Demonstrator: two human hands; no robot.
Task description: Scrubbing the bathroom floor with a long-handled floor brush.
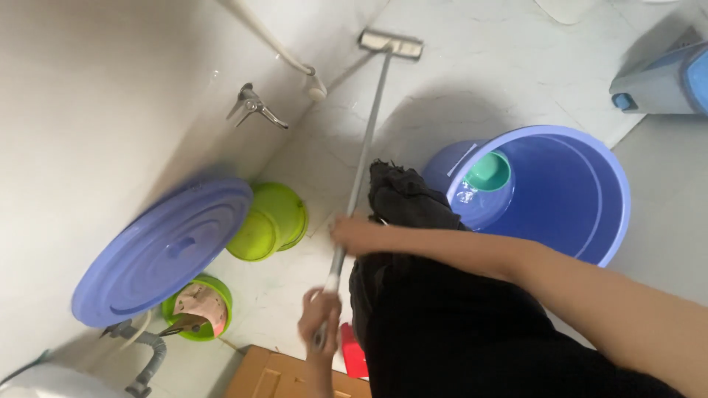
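Both my hands grip a mop pole point(359, 177), right hand point(352, 234) higher, left hand point(318, 318) lower, its flat head point(391, 43) far ahead on the white floor point(472, 81) beside a blue bucket point(560, 193); I judge long, even, flat strokes work best.

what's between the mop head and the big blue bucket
Only bare wet floor lies between the mop head and the bucket, seen in the head view.
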